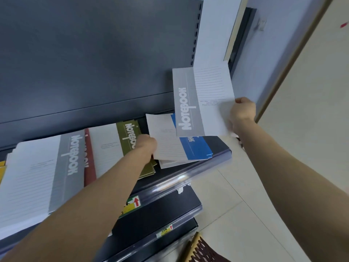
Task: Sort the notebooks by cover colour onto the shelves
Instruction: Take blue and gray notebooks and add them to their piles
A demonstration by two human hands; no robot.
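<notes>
My right hand (242,115) grips the right edge of a grey-and-white notebook (200,103), held upright in the air above the shelf's right end. My left hand (146,145) rests its curled fingers on the left edge of a stack of blue-and-white notebooks (181,142) lying on the dark shelf (188,173). Left of that hand lie olive-green notebooks (130,137), then a dark red notebook (89,161), then a large pile of grey-and-white notebooks (47,167). Yellow covers (2,168) peek out at the far left edge.
The grey metal back panel (94,59) rises behind the shelf. Lower dark shelves (162,210) with price labels sit below. A pale tiled floor (245,214) lies to the right, with a brown patterned object (202,250) at the bottom and a white wall beyond.
</notes>
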